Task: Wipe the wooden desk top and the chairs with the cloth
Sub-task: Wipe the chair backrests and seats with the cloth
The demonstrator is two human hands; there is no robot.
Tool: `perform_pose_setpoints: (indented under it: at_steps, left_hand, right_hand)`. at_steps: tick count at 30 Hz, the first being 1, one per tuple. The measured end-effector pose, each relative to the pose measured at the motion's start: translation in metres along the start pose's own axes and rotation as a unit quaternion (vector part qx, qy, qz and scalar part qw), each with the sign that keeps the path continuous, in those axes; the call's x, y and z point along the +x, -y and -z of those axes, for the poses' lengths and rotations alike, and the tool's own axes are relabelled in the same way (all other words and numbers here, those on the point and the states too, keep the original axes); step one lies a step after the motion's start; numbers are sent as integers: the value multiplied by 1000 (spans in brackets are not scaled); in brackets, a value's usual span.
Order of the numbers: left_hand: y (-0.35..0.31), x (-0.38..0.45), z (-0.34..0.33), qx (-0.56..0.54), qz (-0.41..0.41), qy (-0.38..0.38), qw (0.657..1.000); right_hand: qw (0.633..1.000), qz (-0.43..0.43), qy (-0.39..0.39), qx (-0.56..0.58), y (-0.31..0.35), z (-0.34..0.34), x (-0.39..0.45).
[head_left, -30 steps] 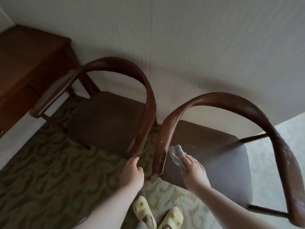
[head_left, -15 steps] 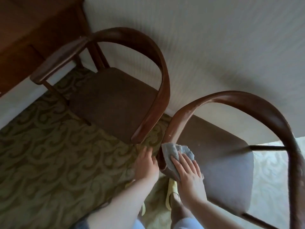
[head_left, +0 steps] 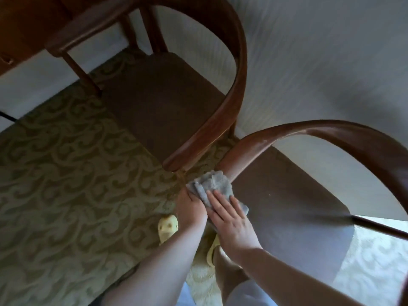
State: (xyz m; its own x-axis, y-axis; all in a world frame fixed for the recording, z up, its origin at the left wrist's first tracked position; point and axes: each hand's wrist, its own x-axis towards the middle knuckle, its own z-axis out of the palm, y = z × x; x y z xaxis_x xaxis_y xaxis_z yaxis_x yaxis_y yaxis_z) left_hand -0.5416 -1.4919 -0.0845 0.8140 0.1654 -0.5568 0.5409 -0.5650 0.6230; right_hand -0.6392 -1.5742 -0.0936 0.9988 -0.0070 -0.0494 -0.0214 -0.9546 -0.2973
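— Carpet first: olive green with a pale swirling pattern, running under both chairs and up to a pale, faintly striped wall. Near the bottom right it looks lighter, where light falls on it.

— And the wooden surface?

— Only a dark brown corner of it shows at the top left, right beside the far chair. That chair has a curved, glossy bentwood rail for back and arms, and a dark brown seat.

— Any writing or labels?

— None that I can read anywhere.

— Where is the cloth?

— Draped over the front end of the near chair's left arm rail, where the rail comes down to the seat's front corner. It is grey-blue, fluffy and bunched into folds. The near chair matches the other one, with a red-brown rail scuffed pale in spots, and its seat looks greyer toward the front in the light.

— And the hands?

— The right hand lies flat on the cloth, fingers straight, pressing it against the rail, so its grip is released. The left hand touches the cloth's left edge; whether its fingers curl round the cloth I cannot tell. Below the forearms, yellow slippers stand on the carpet.
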Motion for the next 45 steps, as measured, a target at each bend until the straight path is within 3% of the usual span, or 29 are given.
perform_pose_setpoints:
  at_steps: [3,5,8,9,12,16,18,21,23,25,27,28,31,32,34,36,38,39,42,45]
  left_hand:
    - [-4,2,-12,-92,135,-38,986]
    - [-2,6,-19,-136,172,-72,973]
    - [-1,4,-28,-50,132,-132,981]
    - [-2,2,-29,-19,95,-152,984]
    - [-9,-1,-30,63,37,-191,979]
    - [-3,5,-35,65,70,-203,975]
    - [1,6,-38,84,65,-209,972]
    - [3,7,-42,132,69,-218,965]
    - [2,7,-44,151,60,-245,956]
    - [0,5,-45,161,42,-256,952]
    - [2,4,-45,170,14,-255,952]
    - [2,4,-44,174,1,-251,952]
    - [1,4,-42,221,-71,-218,948]
    - [2,4,-40,263,-115,-189,939]
    - [7,8,-34,326,-184,-141,917]
    - [6,13,-27,326,-167,-93,926]
    - [-2,14,-26,311,-176,-79,930]
    - [-11,13,-30,304,-198,-62,930]
    - [-39,13,-45,293,-262,-35,919]
    - [-49,27,-49,306,-268,11,913]
  right_hand:
    - [991,117,45,-46,-24,4,15]
    - [990,113,45,-74,-43,11,30]
    - [998,-60,-8,-2,-58,20,32]
    - [997,-76,-22,16,-57,19,27]
    - [999,22,-4,34,-41,8,18]
    - [992,117,47,-13,-51,8,41]
    - [995,83,47,-39,-69,13,49]
    - [994,-82,-22,65,-65,12,39]
    - [992,-60,-14,113,-48,5,31]
    - [993,46,43,100,-52,7,38]
    - [991,107,76,38,-80,20,56]
    - [993,82,77,32,-93,25,63]
    - [988,-101,-16,112,-90,27,58]
    - [982,-128,-31,133,-75,20,53]
    - [988,-78,-11,134,-44,10,48]
    - [994,33,47,91,-45,19,61]
    - [990,90,100,33,-76,32,78]
    - [993,70,93,23,-91,36,82]
    - [987,-119,-26,109,-95,28,70]
    - [967,-175,-93,157,-49,1,53]
